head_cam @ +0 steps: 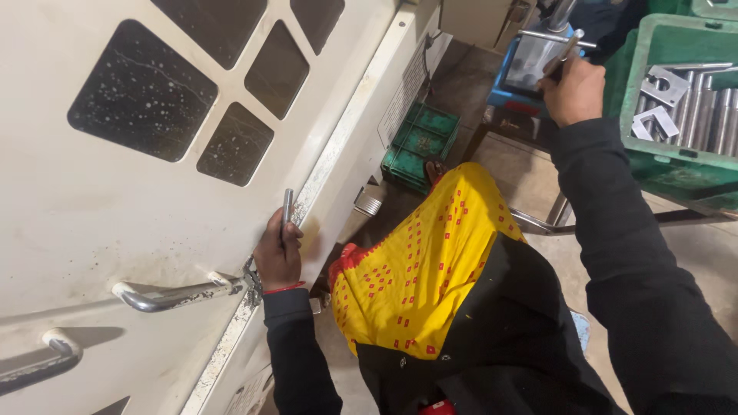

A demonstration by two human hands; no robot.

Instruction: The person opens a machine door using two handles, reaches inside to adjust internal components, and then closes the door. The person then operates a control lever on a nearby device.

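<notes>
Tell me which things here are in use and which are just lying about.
In use:
left hand gripping a metal rod by the machine door
right hand on a metal handle at the blue fixture

Lying about:
green crate of steel rods
small green crate on the floor
door handle

The large cream metal machine door (115, 192) fills the left side. On its lower part sits a curved steel handle (173, 295), and a second steel handle (46, 357) lies left of and below the first. At the right edge of the door, just right of the curved handle, the left hand (278, 253) closes around a short steel rod (287, 209). Right of the door, on the floor, stands a small green plastic crate (419, 146). Far right of the door, a big green plastic bin (653, 154) holds steel rods (707, 115). The right hand (573, 91) is between the door and this bin, at a blue-framed device (523, 73).
</notes>
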